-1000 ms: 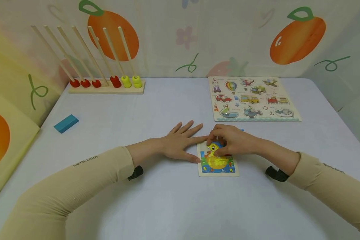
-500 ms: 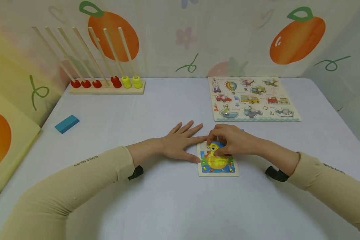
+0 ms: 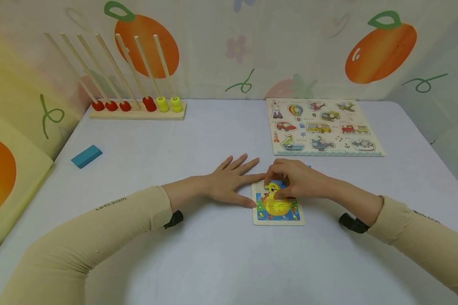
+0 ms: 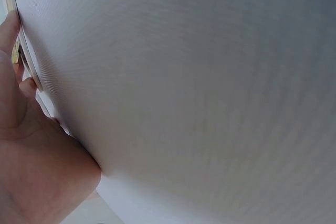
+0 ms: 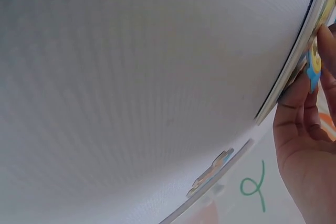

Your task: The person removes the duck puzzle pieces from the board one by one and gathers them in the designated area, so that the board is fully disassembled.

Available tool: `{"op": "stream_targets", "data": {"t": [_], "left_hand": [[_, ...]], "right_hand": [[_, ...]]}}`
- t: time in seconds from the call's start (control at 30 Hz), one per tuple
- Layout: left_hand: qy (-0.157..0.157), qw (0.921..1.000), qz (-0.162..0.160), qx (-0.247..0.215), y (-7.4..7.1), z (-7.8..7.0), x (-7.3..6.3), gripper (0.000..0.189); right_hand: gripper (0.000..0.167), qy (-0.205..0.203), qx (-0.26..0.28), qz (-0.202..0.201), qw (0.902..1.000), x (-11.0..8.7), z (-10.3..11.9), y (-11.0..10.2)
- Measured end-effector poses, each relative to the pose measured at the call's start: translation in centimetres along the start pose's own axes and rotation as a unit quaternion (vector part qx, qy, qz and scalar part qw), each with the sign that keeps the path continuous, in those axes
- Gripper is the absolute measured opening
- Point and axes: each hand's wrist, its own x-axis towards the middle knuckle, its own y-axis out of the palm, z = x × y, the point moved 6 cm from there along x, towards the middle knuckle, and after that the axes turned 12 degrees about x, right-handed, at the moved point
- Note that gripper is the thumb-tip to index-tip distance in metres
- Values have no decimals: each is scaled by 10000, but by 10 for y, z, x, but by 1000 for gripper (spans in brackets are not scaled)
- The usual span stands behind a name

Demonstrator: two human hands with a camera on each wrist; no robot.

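Observation:
A small duck jigsaw puzzle (image 3: 276, 207) in a pale wooden frame lies in front of me on the white table. My left hand (image 3: 229, 182) is spread flat to its left, the thumb touching the frame's side and the index finger reaching its top left corner. Over the upper part of the puzzle, my right hand (image 3: 299, 180) pinches a puzzle piece with the duck's head (image 3: 272, 187) between thumb and fingers. In the right wrist view that blue and yellow puzzle piece (image 5: 313, 69) stands tilted up from the board. The puzzle's upper right is hidden by my right hand.
A larger vehicle peg puzzle board (image 3: 324, 127) lies behind my right hand. At the back left stands a wooden peg stand (image 3: 137, 114) with red and yellow beads. A blue block (image 3: 86, 156) lies at the left. A tiny blue bit (image 3: 309, 166) shows behind my right wrist.
The head view has shifted very slightly. Both hands keep their places, and the right hand still pinches the puzzle piece.

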Motion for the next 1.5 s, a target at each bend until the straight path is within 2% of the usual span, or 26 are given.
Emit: {"op": "stream_targets", "data": {"t": [0.37,1.17,1.5], "left_hand": [[-26,10000,-5,17,0,0,0,81],[-60,10000,11,5,0,0,0,81],[-66,10000,8,-14,-1,0,-1,81]], "right_hand": [[29,61,353,257,9990,-1,-3,1],[26,-91,268,141,9995,-3,-3,-2],[23,2,222,49,9997,-5,-2,-6]]}}
